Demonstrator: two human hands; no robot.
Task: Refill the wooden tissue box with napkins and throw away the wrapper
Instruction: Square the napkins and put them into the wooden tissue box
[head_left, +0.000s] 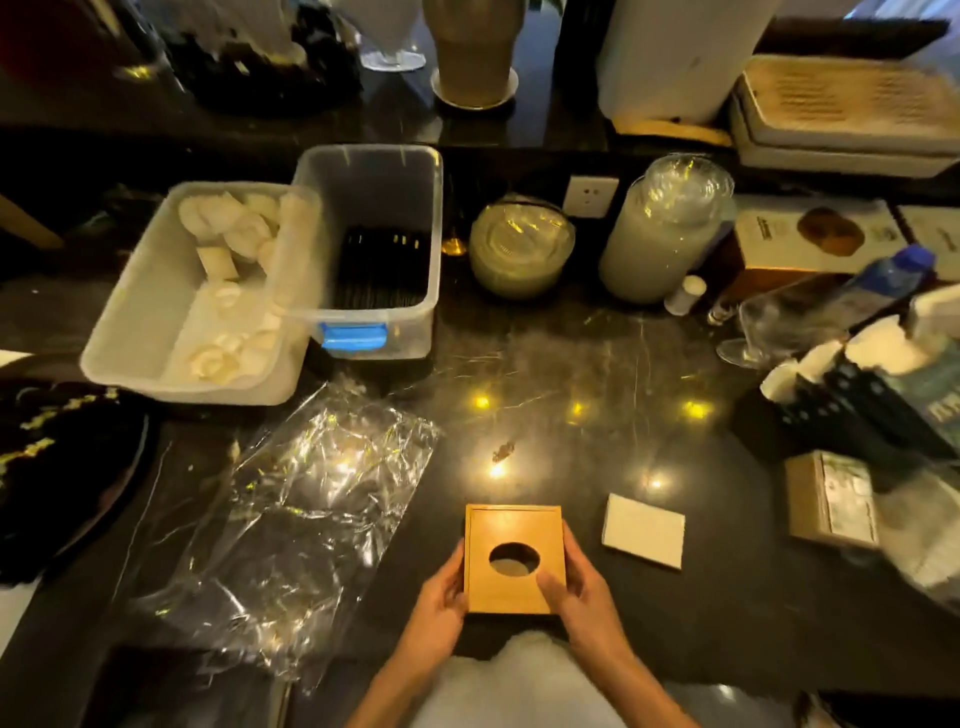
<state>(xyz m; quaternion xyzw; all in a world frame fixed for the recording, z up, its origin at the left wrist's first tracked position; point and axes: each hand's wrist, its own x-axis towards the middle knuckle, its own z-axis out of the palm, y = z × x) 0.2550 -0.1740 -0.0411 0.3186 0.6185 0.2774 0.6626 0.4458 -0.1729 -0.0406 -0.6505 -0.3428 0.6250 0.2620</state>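
Wooden tissue box (511, 558): near centre of the dark counter (571, 374), close to the near edge; lid on, oval opening facing up, dark inside, contents not discernible.
Left hand (439, 605): against the left side of the box, fingers curled along that wall, thumb near the top edge; clasping the box.
Right hand (582, 592): against the right side of the box, thumb laid across the lid just right of the oval opening, fingers wrapped round the right wall; gripping the box.
Napkins (644, 530): flat white stack lying on the counter just right of the box, apart from it, slightly turned.
Wrapper (311, 499): clear crinkled plastic sheet, spread flat on the counter left of the box, reaching from the near edge towards the tubs; untouched by either hand.
White tub (140, 322): far left, open, holding pale folded pieces.
Clear bin (371, 208): just right of the white tub, touching it, blue latch on the near wall, dark sticks inside.
Stacks of clear lids (675, 208): far centre, by a wall socket (590, 196).
Cardboard carton (828, 499): right, well beyond the napkins.
Right edge: bottles and a dark holder crowded together, blurred.
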